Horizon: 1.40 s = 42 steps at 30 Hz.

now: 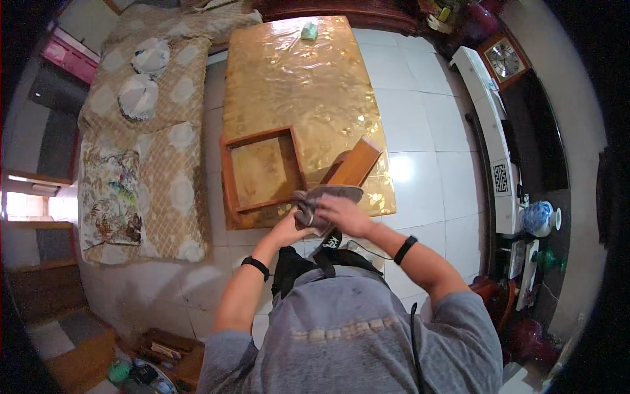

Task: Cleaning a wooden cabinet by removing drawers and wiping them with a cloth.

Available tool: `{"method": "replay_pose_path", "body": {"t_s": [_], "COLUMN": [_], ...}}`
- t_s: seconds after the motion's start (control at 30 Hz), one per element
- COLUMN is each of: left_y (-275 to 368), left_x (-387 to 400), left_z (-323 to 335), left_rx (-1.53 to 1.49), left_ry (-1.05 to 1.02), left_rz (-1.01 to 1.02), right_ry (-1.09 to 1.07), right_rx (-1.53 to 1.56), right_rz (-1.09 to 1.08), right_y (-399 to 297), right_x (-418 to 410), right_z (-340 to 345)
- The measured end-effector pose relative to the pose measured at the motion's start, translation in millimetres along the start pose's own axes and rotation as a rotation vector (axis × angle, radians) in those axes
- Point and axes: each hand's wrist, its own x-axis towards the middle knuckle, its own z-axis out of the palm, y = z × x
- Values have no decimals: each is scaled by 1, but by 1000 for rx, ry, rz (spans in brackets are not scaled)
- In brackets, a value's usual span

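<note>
My left hand [287, 230] is closed around a bunched grey-brown cloth [307, 209] at the table's near edge. Over the cloth's right part lies my right hand [344, 215], its fingers bent against it; whether it grips the cloth cannot be told. Beyond the left hand, a square wooden frame [299, 167] rests on the table [295, 88], which has a shiny gold cover. A wooden box-like piece [354, 160] lies slanted just beyond the right hand, its near end hidden by the cloth.
A small green and white packet [309, 31] stands at the table's far end. A sofa [170, 197] with a patterned cover and two round cushions is on the left. Along the right wall runs a white cabinet [485, 113] with a blue and white vase [537, 218]. Tiled floor surrounds the table.
</note>
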Motion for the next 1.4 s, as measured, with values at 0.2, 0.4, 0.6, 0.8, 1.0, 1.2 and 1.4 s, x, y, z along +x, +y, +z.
{"method": "replay_pose_path", "body": {"t_s": [0.2,0.4,0.6,0.8,1.0,1.2,1.4], "left_y": [31,46,33,54,89,101,98], "left_x": [-3,-1,-9,17,36,47,58], "left_z": [-1,6,3,4,32,40,45], "left_rx": [-31,-151,-53,10,466,541,522], "left_ry": [22,62,57,14,134,48,76], "left_rz": [-253,-178,-216,-288,-140,-288,-245], "right_ry": [402,200,90,470,460,220,417], "right_rx": [-227,-133,-55,-201,-190,-20,-223], "right_rz": [373,294,132,418,347,312,510], "right_y": [122,39,5,143,53,12,154], "right_x": [15,-5,-2,4,18,-3,-6], "right_z": [-97,6,11,-86,-16,8,-105]}}
